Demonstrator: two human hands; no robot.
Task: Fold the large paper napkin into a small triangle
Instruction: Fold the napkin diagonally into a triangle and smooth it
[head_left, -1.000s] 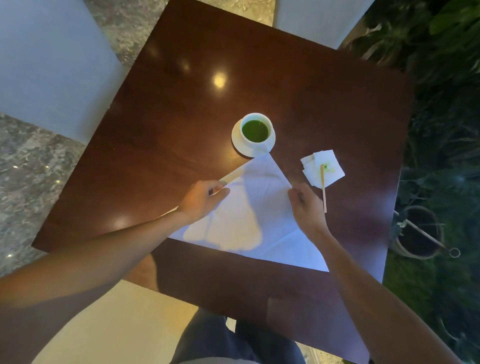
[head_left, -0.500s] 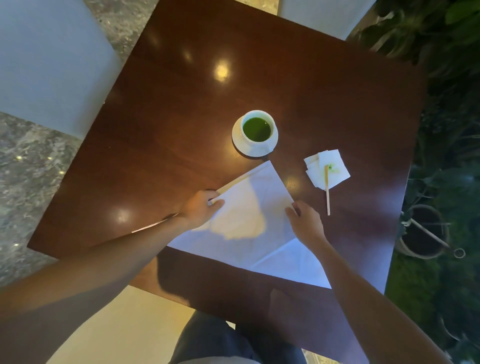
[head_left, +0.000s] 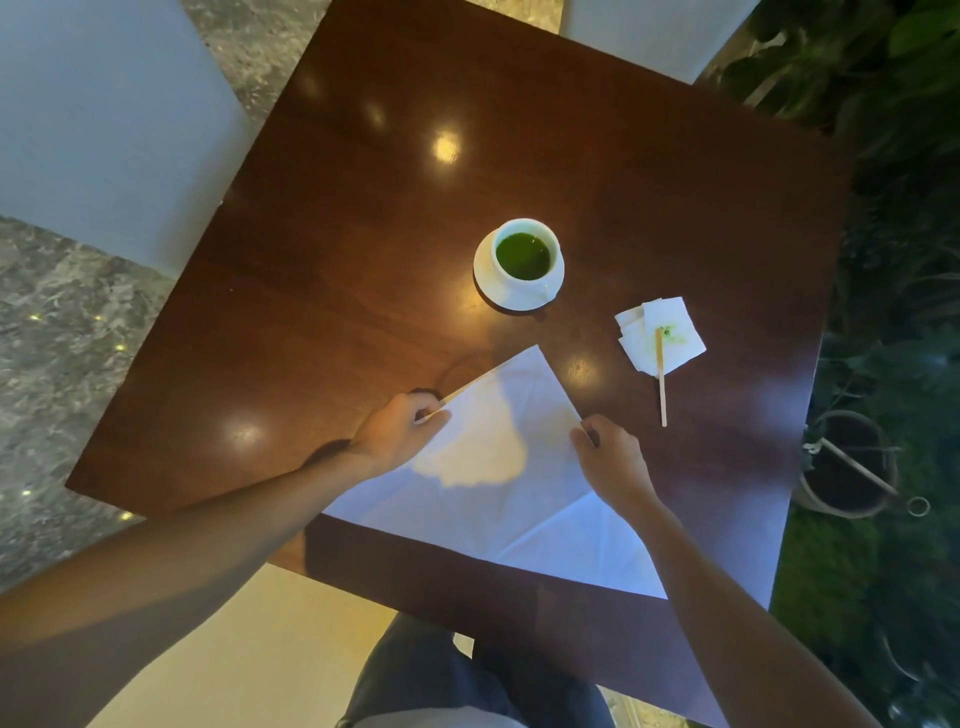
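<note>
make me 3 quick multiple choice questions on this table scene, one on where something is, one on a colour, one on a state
1. Where does the wooden stick lie?
A. in the cup
B. partly on the small stained napkin
C. under the large napkin

2. What colour is the drink in the cup?
A. green
B. black
C. orange

3. How is the large napkin right now?
A. crumpled in a ball
B. lying flat as a triangle, left hand and right hand at its edges
C. hanging in the air

Answers: 1 B, its upper end rests on the stained napkin; 2 A, the liquid is bright green; 3 B, it lies flat on the table.
</note>
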